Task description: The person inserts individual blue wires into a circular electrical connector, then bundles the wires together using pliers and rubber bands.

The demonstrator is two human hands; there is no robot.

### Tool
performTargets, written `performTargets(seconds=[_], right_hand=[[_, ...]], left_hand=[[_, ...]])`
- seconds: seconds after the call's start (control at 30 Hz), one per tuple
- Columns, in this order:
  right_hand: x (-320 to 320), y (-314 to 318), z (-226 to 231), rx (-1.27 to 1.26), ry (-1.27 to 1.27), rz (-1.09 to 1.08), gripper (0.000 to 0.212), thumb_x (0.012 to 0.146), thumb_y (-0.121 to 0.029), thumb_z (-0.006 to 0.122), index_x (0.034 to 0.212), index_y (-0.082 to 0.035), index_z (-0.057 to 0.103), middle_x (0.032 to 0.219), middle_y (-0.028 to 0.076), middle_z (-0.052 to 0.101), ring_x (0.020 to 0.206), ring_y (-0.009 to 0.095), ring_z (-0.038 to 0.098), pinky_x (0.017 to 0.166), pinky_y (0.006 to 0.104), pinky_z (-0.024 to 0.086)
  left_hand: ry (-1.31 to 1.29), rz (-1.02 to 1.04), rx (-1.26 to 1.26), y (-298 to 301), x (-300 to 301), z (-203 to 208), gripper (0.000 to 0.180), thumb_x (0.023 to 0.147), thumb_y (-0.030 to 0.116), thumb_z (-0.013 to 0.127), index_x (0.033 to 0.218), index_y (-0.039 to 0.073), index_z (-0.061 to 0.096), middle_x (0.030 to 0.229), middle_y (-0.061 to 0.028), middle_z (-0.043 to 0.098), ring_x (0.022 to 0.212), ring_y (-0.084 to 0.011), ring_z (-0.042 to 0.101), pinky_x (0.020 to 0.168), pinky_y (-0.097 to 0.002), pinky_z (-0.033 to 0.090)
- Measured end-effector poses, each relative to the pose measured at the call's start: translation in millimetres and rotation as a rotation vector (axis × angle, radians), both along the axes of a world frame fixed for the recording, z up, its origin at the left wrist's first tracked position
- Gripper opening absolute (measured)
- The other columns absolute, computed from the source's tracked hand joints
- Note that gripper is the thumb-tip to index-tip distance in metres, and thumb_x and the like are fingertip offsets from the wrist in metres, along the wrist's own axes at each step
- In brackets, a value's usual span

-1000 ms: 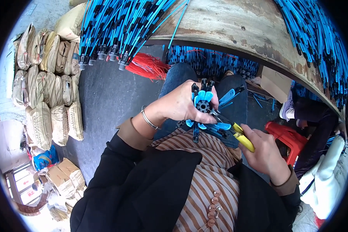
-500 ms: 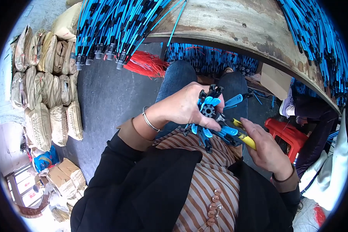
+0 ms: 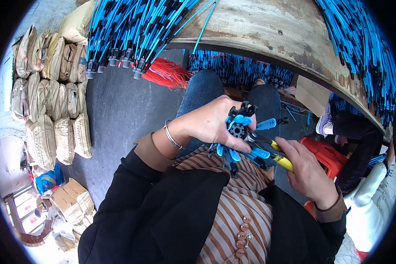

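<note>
My left hand (image 3: 215, 124) is closed around a bundle of blue and black plastic strips (image 3: 236, 155) that fan out around a dark toothed round end piece (image 3: 237, 130). Its thumb presses along the lower side of that piece. Yellow-handled pliers (image 3: 282, 161) are gripped in my right hand (image 3: 307, 170), with the handles somewhat apart. The metal jaws of the pliers touch the bundle just right of the round end, beside my left thumb. What exactly the jaws bite on is too small to tell.
A worn wooden table (image 3: 251, 26) stands ahead, with blue-black strips (image 3: 132, 35) heaped at its left and more at its right. Red strands (image 3: 167, 74) hang below. Stacked sacks (image 3: 48, 97) are at left. A red stool (image 3: 323, 156) and another person's leg (image 3: 356, 136) are at right.
The pliers have shifted slightly, and their metal jaws now show against the bundle near the round end. My left hand keeps its hold. The person at right has moved a little.
</note>
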State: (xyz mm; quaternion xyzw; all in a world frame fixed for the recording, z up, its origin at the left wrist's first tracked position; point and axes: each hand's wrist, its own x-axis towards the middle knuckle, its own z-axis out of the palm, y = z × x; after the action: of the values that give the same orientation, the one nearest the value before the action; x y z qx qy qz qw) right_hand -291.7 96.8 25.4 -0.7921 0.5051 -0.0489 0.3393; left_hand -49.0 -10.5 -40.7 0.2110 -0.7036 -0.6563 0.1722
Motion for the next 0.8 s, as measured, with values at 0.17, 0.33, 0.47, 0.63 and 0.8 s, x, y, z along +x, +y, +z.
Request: performTargets(seconds=[0.17, 0.33, 0.47, 0.63, 0.8], right_hand=[[-10.5, -8.0, -25.4, -0.093, 0.003, 0.002, 0.061, 0.069, 0.011, 0.055, 0.127, -0.001, 0.042, 0.105, 0.019, 0.051, 0.096, 0.037, 0.052, 0.082, 0.0395, 0.044], [-9.0, -17.9, -52.2, -0.268, 0.001, 0.015, 0.063, 0.07, 0.011, 0.055, 0.13, -0.002, 0.04, 0.109, 0.02, 0.05, 0.098, 0.037, 0.052, 0.084, 0.0395, 0.044], [2.2, -3.7, -39.9, -0.061, -0.165, -0.075, 0.06, 0.072, 0.01, 0.056, 0.129, -0.002, 0.041, 0.112, 0.02, 0.049, 0.102, 0.036, 0.052, 0.085, 0.0379, 0.044], [-8.6, 7.1, -31.7, 0.181, -0.251, -0.11, 0.055, 0.074, 0.009, 0.056, 0.127, -0.001, 0.044, 0.115, 0.019, 0.05, 0.103, 0.034, 0.053, 0.084, 0.0363, 0.044], [-13.5, 3.9, -17.5, 0.332, -0.291, -0.09, 0.051, 0.075, 0.007, 0.057, 0.124, 0.001, 0.046, 0.1, 0.019, 0.058, 0.088, 0.033, 0.059, 0.076, 0.0362, 0.048]], left_hand=[[-0.014, -0.077, 0.035, -1.9, -0.3, -0.5, 0.036, 0.06, 0.012, 0.084, 0.086, 0.001, 0.062, 0.08, -0.0051, 0.063, 0.073, -0.0126, 0.059, 0.065, -0.0259, 0.047], [-0.019, 0.008, -0.015, -6.5, -5.3, 3.3, 0.035, 0.061, 0.013, 0.083, 0.086, 0.001, 0.062, 0.079, -0.005, 0.063, 0.073, -0.0119, 0.059, 0.065, -0.0258, 0.047], [-0.006, 0.064, 0.044, -6.8, -1.6, 0.2, 0.034, 0.062, 0.014, 0.083, 0.085, 0.001, 0.061, 0.078, -0.0049, 0.062, 0.072, -0.0115, 0.058, 0.065, -0.0261, 0.047], [0.055, -0.033, 0.064, -7.6, -4.0, -1.5, 0.034, 0.061, 0.011, 0.083, 0.087, 0.001, 0.063, 0.08, -0.0061, 0.063, 0.072, -0.0134, 0.061, 0.063, -0.0261, 0.048], [0.058, -0.09, -0.077, -5.6, -5.9, -4.6, 0.033, 0.062, 0.012, 0.083, 0.085, 0.001, 0.063, 0.078, -0.0069, 0.064, 0.068, -0.0145, 0.062, 0.059, -0.0264, 0.047]])
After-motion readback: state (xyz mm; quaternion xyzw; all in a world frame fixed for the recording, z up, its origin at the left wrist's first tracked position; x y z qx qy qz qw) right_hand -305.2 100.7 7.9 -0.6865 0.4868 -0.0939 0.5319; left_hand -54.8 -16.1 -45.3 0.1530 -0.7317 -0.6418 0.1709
